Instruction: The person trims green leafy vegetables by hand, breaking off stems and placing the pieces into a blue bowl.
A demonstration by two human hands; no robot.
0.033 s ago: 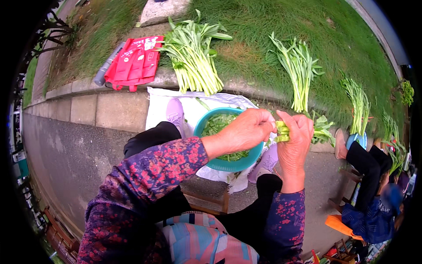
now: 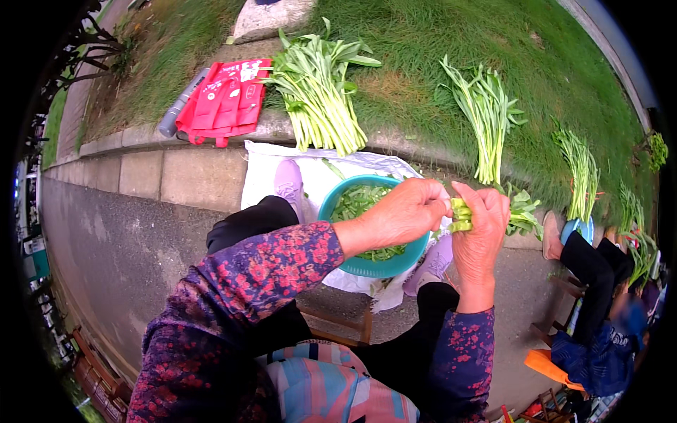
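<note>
In the head view we see our left hand [image 2: 402,215] reaching across from the lower left, fingers curled together and pinching the cut end of a small bundle of green stalks [image 2: 460,215]. Our right hand [image 2: 481,229] stands upright just beside it, fingers closed around the same stalks, so both hands meet on the bundle. The stalks sit above the right rim of a teal bowl [image 2: 367,266], which holds cut greens and rests on a white sheet [image 2: 264,173] on the pavement between our feet. On the grass beyond the kerb lie a large bunch of greens [image 2: 317,88] and a second bunch [image 2: 486,116] well apart from it, with a red bag [image 2: 222,102] to their left. Another person's legs [image 2: 596,271] show at the right.
</note>
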